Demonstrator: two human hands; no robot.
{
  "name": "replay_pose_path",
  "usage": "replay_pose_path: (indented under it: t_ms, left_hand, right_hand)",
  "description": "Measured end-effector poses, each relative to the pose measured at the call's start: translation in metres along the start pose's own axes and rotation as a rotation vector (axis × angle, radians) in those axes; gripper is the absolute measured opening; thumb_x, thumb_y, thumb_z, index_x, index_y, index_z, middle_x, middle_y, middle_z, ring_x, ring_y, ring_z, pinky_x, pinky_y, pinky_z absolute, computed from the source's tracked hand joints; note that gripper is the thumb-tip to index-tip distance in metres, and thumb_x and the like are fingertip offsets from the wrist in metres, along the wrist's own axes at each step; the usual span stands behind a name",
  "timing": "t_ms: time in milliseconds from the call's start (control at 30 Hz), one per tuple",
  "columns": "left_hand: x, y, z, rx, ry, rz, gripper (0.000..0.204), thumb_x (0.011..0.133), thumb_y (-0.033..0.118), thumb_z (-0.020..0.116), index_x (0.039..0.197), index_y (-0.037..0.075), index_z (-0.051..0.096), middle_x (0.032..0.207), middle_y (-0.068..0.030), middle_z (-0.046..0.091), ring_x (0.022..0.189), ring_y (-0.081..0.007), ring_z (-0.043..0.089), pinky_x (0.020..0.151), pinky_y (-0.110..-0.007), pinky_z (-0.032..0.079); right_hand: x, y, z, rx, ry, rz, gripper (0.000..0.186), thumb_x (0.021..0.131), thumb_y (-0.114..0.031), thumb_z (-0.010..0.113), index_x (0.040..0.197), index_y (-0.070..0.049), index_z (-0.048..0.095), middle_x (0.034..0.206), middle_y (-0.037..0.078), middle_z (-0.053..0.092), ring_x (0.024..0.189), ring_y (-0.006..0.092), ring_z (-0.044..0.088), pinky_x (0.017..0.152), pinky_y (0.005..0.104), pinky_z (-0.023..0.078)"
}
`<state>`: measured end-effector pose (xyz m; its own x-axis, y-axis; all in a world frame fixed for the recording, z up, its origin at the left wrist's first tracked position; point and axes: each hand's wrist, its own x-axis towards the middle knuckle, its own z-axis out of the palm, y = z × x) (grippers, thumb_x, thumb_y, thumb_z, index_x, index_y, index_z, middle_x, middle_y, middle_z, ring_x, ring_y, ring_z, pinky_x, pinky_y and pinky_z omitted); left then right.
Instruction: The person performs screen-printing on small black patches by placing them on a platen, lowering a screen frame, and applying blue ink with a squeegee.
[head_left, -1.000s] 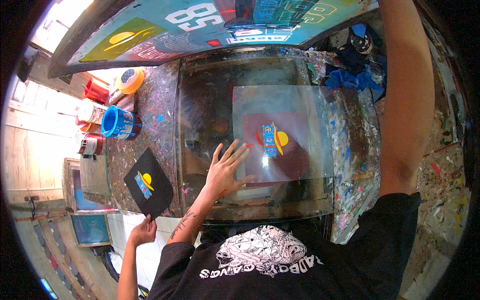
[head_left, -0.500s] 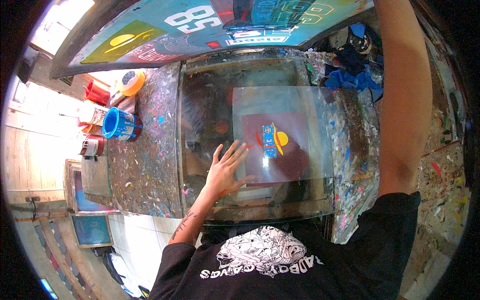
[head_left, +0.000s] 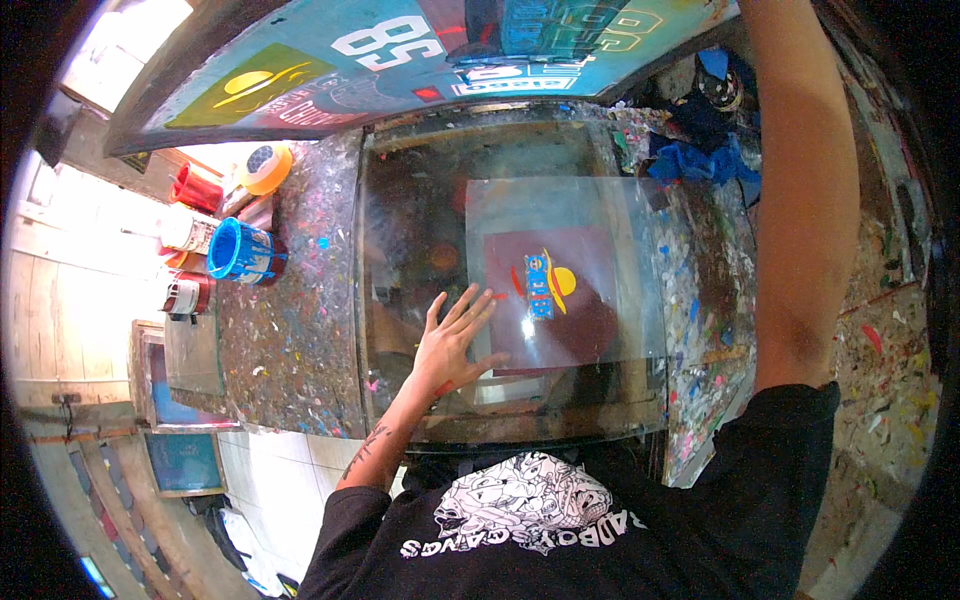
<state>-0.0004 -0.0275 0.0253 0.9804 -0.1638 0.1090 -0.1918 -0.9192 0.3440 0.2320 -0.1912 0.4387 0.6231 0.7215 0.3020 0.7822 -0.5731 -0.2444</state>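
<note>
My left hand (head_left: 455, 340) lies flat with its fingers spread on the glass panel (head_left: 405, 210) of the worktable, holding nothing. Its fingertips reach the left edge of a clear sheet (head_left: 500, 200). Beneath or within that sheet is a maroon rectangle (head_left: 585, 340) bearing a small printed design (head_left: 542, 285) in blue, yellow and red. Above the far side of the table, a large tilted printing screen (head_left: 310, 110) with a dark frame shows several stencilled designs. My right arm stretches up along the right side, and its hand is beyond the top edge of the picture.
Left of the glass stand a blue paint bucket (head_left: 245, 252), a red one (head_left: 197, 188) and a yellow-orange container (head_left: 265, 168). Dark and blue rags (head_left: 705, 160) are heaped at the far right. Paint specks cover the tabletop (head_left: 300, 345). A smaller framed screen (head_left: 187, 463) leans at the lower left.
The view has shifted very slightly. My left hand stays spread in the same place by the clear sheet, and my right arm is still raised.
</note>
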Motion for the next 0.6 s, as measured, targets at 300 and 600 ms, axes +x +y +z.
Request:
replay_pose_path:
  t_ms: [300,600]
  left_hand:
    - [0.092,0.099,0.012,-0.766,0.215,0.005,0.036,0.088,0.01,0.072,0.124,0.003,0.069,0.139,-0.0198,0.063,0.129,-0.0315,0.06,0.103,-0.043,0.05]
    - [0.013,0.117,-0.185,0.258,0.782,-0.138,0.063,0.08,0.043,0.083,0.127,0.004,0.067,0.136,-0.0224,0.059,0.133,-0.0379,0.051,0.111,-0.06,0.033]
  right_hand:
    - [0.035,0.05,0.014,0.069,0.143,-0.187,0.079,0.066,-0.058,0.085,0.11,0.007,0.076,0.111,0.022,0.074,0.098,0.0285,0.07,0.088,0.0364,0.053]
    - [-0.139,0.011,0.121,-0.09,0.221,-0.27,0.062,0.06,-0.041,0.088,0.104,-0.006,0.062,0.09,0.012,0.063,0.085,0.0328,0.065,0.075,0.0443,0.051]
